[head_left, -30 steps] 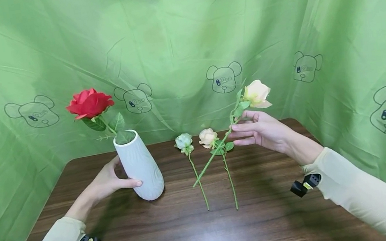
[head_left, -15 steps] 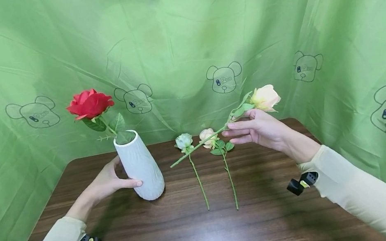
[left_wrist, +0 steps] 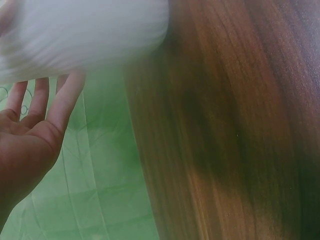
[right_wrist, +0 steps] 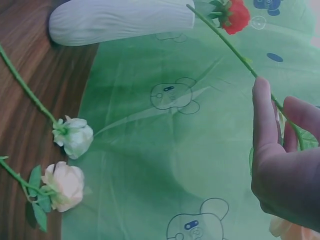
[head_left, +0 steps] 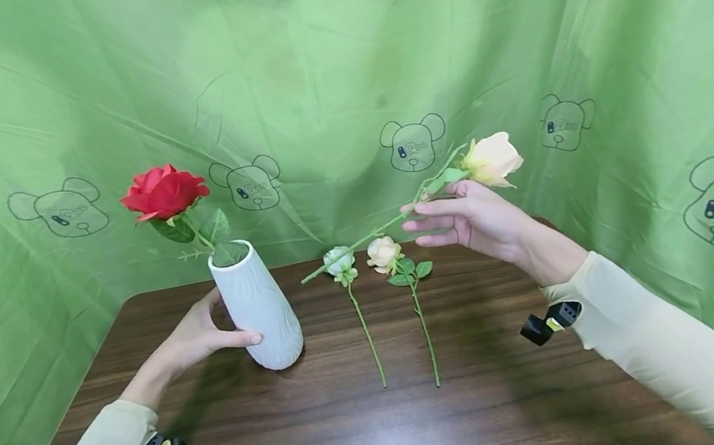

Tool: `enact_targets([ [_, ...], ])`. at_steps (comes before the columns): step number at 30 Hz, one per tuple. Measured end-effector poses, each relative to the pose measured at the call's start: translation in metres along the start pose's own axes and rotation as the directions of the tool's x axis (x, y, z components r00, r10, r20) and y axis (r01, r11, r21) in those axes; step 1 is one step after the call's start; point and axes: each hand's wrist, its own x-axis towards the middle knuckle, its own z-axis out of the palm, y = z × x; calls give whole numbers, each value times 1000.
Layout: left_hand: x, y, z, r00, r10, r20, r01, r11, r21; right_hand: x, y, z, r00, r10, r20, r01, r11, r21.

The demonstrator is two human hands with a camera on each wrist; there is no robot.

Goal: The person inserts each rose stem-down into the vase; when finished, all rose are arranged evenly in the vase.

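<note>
Left hand [head_left: 203, 334] on vase [head_left: 259, 310], right hand [head_left: 475, 224] on cream rose [head_left: 493, 160].
Hands apart: the left grips the white vase, thumb on its near side, a red rose [head_left: 164, 192] standing in it; the right pinches the cream rose's stem, bloom above that hand, free end pointing toward the vase. Between the hands, a whitish rose [head_left: 339, 262] and a peach rose [head_left: 384, 254] lie side by side on the counter [head_left: 390, 440]. Writing: green cloth [head_left: 333, 64] beyond both hands carries outlined bear faces [head_left: 415, 144] with small lettering starting "Q", remainder not surely legible.
</note>
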Motion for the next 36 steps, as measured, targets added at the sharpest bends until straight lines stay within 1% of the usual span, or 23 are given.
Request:
enact_targets([
  [6, -1, 1, 0, 1000, 8, 1, -8, 1000, 7, 6, -7, 6, 999, -34, 19, 34, 999, 20],
  [9, 0, 0, 0, 1000, 13, 3, -13, 1000, 10, 11, -9, 11, 999, -30, 24, 30, 999, 15],
  [16, 2, -1, 2, 1000, 14, 1, -14, 1000, 4, 22, -16, 33, 1000, -18, -6, 18, 997, -82],
  [19, 1, 0, 2, 1000, 21, 0, -21, 1000, 8, 26, -18, 44, 1000, -10, -5, 10, 994, -104],
  [24, -2, 1, 1, 1000, 22, -1, -22, 1000, 7, 31, -21, 59, 1000, -5, 27, 8, 994, -105],
  [29, -4, 1, 2, 1000, 17, 9, -17, 1000, 9, 37, -26, 69, 999, -19, 46, 23, 995, -94],
  [31, -3, 0, 2, 1000, 12, 6, -12, 1000, 6, 40, -28, 72, 999, -24, 46, 28, 995, -94],
  [36, -2, 1, 2, 1000, 27, 11, -27, 1000, -1, 48, -31, 73, 999, -27, 21, 28, 997, -74],
])
